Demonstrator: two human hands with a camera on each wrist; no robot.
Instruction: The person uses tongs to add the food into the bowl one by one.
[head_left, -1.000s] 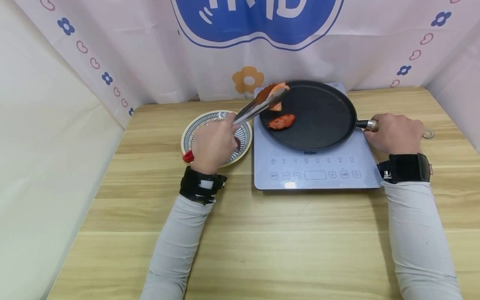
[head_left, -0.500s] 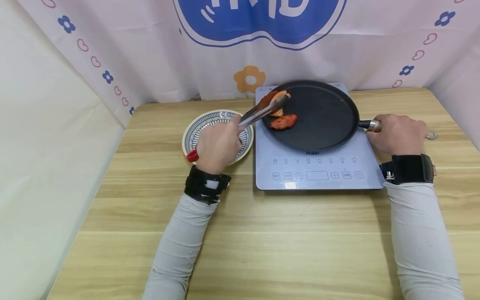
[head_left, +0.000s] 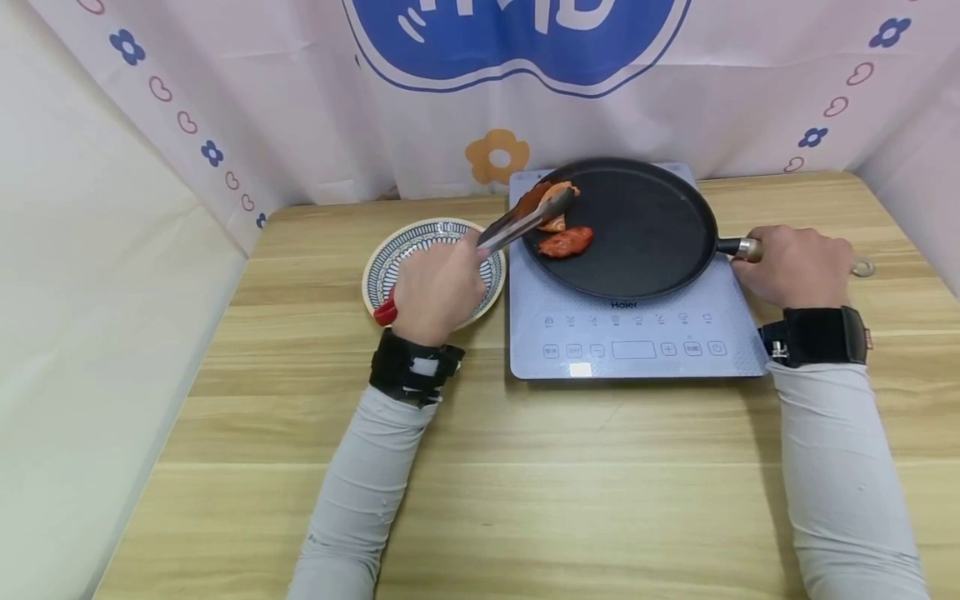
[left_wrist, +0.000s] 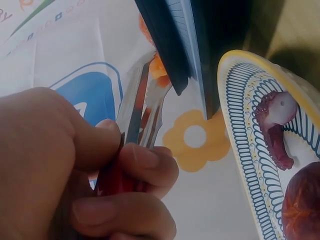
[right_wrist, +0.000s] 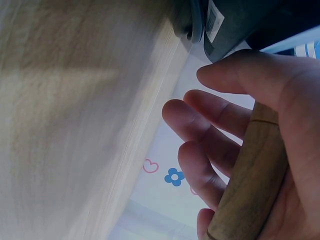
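Gripping tongs (head_left: 521, 228), the left hand (head_left: 438, 287) is holding orange food (head_left: 556, 223) beyond its fingers, over the pan (head_left: 645, 242). Left-wrist view is showing purple food (left_wrist: 274, 132) beside those fingers — the hand is hiding it from the head view. The right hand (head_left: 798, 265) is clasping a wooden handle (right_wrist: 250, 185).

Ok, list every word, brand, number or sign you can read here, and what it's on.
"Haier": on the cooktop, just below the pan.
"-": on a cooktop button.
"+": on another button.
Power sign: on the rightmost button.
Other button labels: too small.
Curtain, white letters: cut off at the top.
Wristband's red tag: too small.
Striped label, right wrist view: too blurred.
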